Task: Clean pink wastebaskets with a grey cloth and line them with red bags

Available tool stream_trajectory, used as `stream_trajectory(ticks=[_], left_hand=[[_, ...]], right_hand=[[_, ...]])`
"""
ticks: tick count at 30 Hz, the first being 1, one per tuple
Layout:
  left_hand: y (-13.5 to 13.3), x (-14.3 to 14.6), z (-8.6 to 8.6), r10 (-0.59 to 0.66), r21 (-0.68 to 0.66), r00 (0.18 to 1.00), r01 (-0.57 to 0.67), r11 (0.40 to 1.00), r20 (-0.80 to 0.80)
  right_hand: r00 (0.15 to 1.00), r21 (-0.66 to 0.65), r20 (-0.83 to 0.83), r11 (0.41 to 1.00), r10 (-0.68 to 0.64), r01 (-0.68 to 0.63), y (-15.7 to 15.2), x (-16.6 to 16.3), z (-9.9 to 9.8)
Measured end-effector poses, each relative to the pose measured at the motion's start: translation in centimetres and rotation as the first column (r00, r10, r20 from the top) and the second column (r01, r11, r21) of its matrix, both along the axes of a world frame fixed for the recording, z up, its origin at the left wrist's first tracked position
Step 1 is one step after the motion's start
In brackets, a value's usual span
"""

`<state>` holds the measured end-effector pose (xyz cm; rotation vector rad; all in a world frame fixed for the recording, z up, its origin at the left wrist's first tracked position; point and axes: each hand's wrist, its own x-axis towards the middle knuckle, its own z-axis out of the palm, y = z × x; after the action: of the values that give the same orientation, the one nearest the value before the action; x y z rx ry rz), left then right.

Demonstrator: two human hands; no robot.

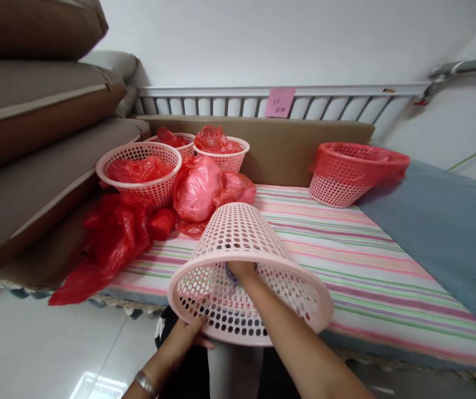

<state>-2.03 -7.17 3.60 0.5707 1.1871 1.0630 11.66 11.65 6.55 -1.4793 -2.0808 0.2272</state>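
Note:
A pink perforated plastic basket [246, 256] lies tipped on its side at the front edge of the striped sheet, its mouth toward me. My left hand [190, 335] grips the lower left of its rim, thumb over the edge. Deep inside the basket is my right hand [241, 270], closed on a bluish-purple cloth [231, 275] that shows beside the wrist. The basket wall partly hides these fingers. Just behind the basket sits a filled red plastic bag [199, 188].
Three pink baskets with red bags stand behind, one being a near-left basket [103, 166]. Loose red bags [113, 238] hang over the bed edge. At right stands a red-lined basket [339, 188] by a blue-grey cloth [437, 221]. Stacked brown cushions [42, 138] rise at left.

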Motion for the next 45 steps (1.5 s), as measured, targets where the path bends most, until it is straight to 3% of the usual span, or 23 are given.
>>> stream_trajectory(ticks=[3, 7, 10, 18, 26, 30, 33, 39, 45], left_hand=[[-0.1, 0.3, -0.1, 0.032, 0.0, 0.999, -0.032, 0.999, 0.001], [-0.4, 0.8, 0.5, 0.028, 0.009, 0.999, -0.027, 1.0, -0.037], [-0.7, 1.3, 1.2, 0.015, 0.037, 0.998, -0.013, 0.999, -0.063], [-0.1, 2.2, 0.6, 0.082, -0.01, 0.997, -0.082, 0.997, -0.004], [-1.8, 3.6, 2.5, -0.046, 0.077, 0.999, 0.046, 0.996, 0.001], [-3.9, 2.7, 2.6, -0.107, 0.039, 0.993, 0.109, 0.993, -0.049], [-5.4, 1.8, 2.4, -0.152, 0.044, 0.988, 0.153, 0.987, -0.033], [-5.9, 0.5, 0.4, -0.176, 0.028, 0.984, 0.176, 0.984, 0.014], [-5.4, 0.3, -0.5, -0.178, 0.036, 0.983, 0.176, 0.984, 0.049]], right_hand=[[0.993, -0.18, 0.115, 0.984, 0.006, 0.015, -5.2, 0.7, 0.2], [0.973, -0.298, 0.143, 0.945, 0.181, -0.132, -13.7, 2.2, -0.4], [0.961, -0.362, 0.145, 0.916, 0.237, -0.171, -16.7, 3.4, -0.6], [0.934, -0.369, 0.175, 0.9, 0.312, -0.232, -15.2, 4.7, 1.7], [0.93, -0.357, 0.198, 0.906, 0.311, -0.227, -17.4, 6.8, 2.9], [0.947, -0.37, 0.141, 0.902, 0.289, -0.22, -19.3, 7.0, 2.3], [0.952, -0.408, 0.12, 0.888, 0.281, -0.211, -20.1, 6.8, 3.0], [0.984, -0.339, 0.149, 0.94, 0.098, -0.043, -18.7, 6.0, 5.4], [0.987, -0.207, 0.162, 0.977, -0.009, 0.043, -15.0, 1.9, 2.8]])
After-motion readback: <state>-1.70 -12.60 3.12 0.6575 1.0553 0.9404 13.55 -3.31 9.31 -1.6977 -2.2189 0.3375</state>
